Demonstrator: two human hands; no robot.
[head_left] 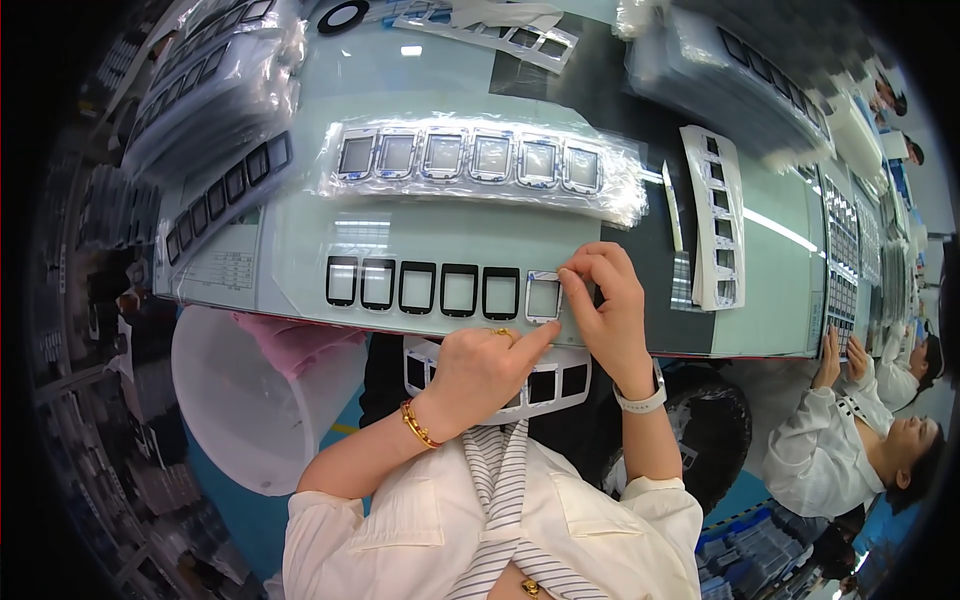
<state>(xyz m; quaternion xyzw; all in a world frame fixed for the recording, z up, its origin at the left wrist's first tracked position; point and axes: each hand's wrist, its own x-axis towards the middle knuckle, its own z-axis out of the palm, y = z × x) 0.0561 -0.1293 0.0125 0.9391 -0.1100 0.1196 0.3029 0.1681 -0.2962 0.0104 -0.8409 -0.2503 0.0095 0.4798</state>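
A white-faced rectangular frame with a clear window lies at the right end of a row on the glass-topped table. My right hand pinches its upper right edge between thumb and index finger. My left hand rests its index fingertip at the lower right corner of that frame, other fingers curled under. To its left stand several black-bordered frames, spaced apart. Below the table edge, a white strip with dark windows lies across my lap, partly hidden by my left hand.
Behind the row lies a plastic-wrapped stack of framed panels. To the right are a slim knife and a white strip with cut windows. Wrapped stacks flank the table. A tape roll, a white bin and a co-worker also show.
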